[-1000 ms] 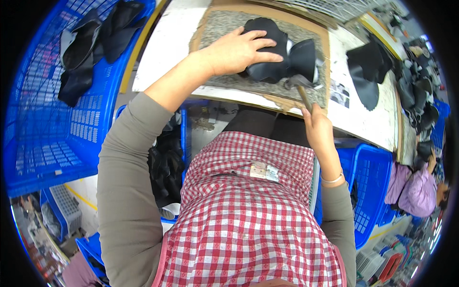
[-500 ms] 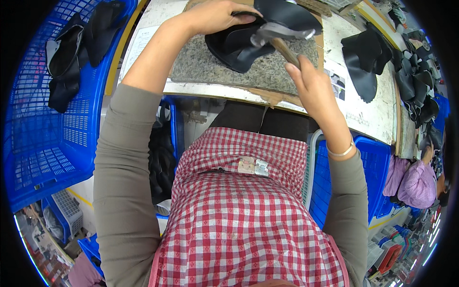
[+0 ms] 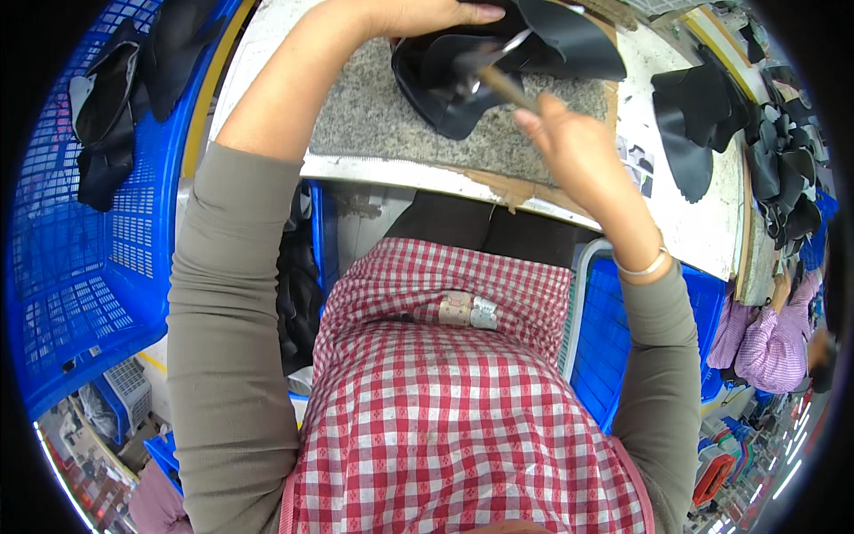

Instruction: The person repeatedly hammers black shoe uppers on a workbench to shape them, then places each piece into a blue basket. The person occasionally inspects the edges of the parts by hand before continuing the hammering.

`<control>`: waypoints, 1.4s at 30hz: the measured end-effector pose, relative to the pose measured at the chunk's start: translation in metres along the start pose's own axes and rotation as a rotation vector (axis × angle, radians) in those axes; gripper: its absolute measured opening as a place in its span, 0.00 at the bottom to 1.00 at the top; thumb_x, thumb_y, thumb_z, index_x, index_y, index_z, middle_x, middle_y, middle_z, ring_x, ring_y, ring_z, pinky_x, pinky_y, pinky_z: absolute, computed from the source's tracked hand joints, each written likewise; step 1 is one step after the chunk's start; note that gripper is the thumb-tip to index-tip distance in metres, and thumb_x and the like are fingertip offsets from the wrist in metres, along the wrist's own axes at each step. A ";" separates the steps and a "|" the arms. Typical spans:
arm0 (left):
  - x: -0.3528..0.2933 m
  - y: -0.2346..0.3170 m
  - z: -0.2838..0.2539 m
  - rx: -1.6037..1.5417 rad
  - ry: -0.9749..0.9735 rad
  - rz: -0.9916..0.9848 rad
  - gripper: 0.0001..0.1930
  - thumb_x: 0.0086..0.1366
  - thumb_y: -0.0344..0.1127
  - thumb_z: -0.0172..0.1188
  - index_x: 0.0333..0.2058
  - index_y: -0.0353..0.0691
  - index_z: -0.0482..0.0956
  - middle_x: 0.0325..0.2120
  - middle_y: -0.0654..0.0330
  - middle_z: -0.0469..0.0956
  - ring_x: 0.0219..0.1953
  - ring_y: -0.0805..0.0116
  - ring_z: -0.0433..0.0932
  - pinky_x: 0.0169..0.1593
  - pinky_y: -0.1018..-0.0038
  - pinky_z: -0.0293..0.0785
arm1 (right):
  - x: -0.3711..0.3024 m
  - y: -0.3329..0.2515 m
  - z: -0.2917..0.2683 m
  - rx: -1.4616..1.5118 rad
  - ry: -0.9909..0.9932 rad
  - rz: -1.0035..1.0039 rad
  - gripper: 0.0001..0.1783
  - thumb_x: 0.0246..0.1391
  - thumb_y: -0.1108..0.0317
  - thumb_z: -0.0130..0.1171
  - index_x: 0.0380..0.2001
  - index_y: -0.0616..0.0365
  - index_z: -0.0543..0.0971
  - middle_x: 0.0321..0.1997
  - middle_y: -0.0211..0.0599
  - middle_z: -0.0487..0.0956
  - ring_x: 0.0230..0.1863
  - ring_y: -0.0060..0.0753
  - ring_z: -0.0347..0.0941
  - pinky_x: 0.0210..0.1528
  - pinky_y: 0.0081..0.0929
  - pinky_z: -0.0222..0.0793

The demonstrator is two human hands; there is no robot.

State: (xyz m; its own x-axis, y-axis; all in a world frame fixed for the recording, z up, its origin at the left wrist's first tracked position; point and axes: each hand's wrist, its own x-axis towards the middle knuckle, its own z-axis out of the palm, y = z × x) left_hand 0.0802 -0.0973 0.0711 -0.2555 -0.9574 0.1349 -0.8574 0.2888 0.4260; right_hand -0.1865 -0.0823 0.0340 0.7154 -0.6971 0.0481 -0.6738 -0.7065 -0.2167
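Observation:
My right hand (image 3: 574, 147) is closed round the wooden handle of a hammer (image 3: 507, 87). The hammer's metal head is smeared by motion over a black leather shoe upper (image 3: 458, 111). At the top edge of the view my left hand (image 3: 422, 16) grips the same upper, its thumb lying along the leather; its other fingers are partly hidden. The upper rests on a grey speckled stone slab (image 3: 356, 120), with a wide curved flap (image 3: 578, 44) folded out to the right.
The slab lies on a white worktable (image 3: 694, 222) with a worn front edge. More black uppers (image 3: 694, 116) lie to its right, and a heap of them (image 3: 783, 169) beyond. A blue basket (image 3: 142, 240) holding black uppers stands at left. Another person in a checked sleeve (image 3: 774, 351) works far right.
The hammer head has come down and left toward the upper, blurring. My right hand has dropped slightly lower. The left hand and the upper have shifted a little to the right.

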 end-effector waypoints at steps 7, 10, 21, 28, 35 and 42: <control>-0.039 0.012 0.040 0.035 0.472 -0.098 0.21 0.64 0.39 0.66 0.56 0.49 0.78 0.47 0.48 0.82 0.47 0.46 0.83 0.50 0.59 0.79 | -0.003 0.047 0.034 0.070 0.072 0.029 0.22 0.72 0.52 0.52 0.39 0.66 0.73 0.25 0.61 0.80 0.31 0.70 0.79 0.33 0.59 0.74; -0.078 0.044 0.088 -0.169 0.896 -0.472 0.38 0.61 0.38 0.70 0.69 0.45 0.65 0.38 0.45 0.84 0.42 0.40 0.83 0.49 0.54 0.79 | -0.014 0.045 0.054 0.099 0.083 0.095 0.21 0.71 0.54 0.53 0.40 0.67 0.72 0.25 0.63 0.80 0.30 0.72 0.78 0.33 0.60 0.74; -0.058 0.074 -0.077 0.716 1.087 -0.019 0.04 0.60 0.30 0.64 0.34 0.39 0.85 0.29 0.56 0.83 0.31 0.55 0.84 0.34 0.66 0.80 | -0.117 -0.003 -0.057 0.661 0.143 -0.018 0.16 0.70 0.61 0.57 0.47 0.67 0.74 0.24 0.53 0.75 0.26 0.58 0.76 0.30 0.41 0.69; 0.019 0.124 -0.005 0.700 0.316 0.299 0.10 0.59 0.33 0.62 0.40 0.42 0.84 0.34 0.57 0.82 0.41 0.56 0.85 0.41 0.60 0.81 | -0.096 0.005 -0.047 0.314 0.294 0.065 0.15 0.69 0.61 0.57 0.38 0.65 0.71 0.29 0.69 0.77 0.33 0.74 0.76 0.31 0.57 0.70; -0.086 0.077 0.074 0.004 0.253 0.114 0.45 0.53 0.35 0.75 0.69 0.42 0.64 0.62 0.47 0.68 0.65 0.46 0.66 0.68 0.57 0.66 | -0.119 0.044 0.048 0.256 0.155 0.139 0.16 0.69 0.61 0.56 0.41 0.67 0.71 0.23 0.62 0.79 0.28 0.69 0.79 0.29 0.56 0.74; -0.093 0.073 0.068 0.626 0.341 -0.054 0.33 0.63 0.39 0.66 0.67 0.44 0.69 0.67 0.48 0.65 0.70 0.44 0.61 0.69 0.43 0.58 | -0.113 0.028 0.065 0.145 0.169 0.163 0.19 0.70 0.62 0.55 0.50 0.72 0.71 0.24 0.62 0.80 0.28 0.68 0.79 0.29 0.57 0.74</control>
State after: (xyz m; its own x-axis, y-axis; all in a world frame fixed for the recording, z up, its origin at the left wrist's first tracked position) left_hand 0.0110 0.0124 0.0290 -0.1389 -0.8854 0.4436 -0.9866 0.0849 -0.1394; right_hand -0.2741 -0.0155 -0.0409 0.5504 -0.8193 0.1606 -0.7351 -0.5668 -0.3720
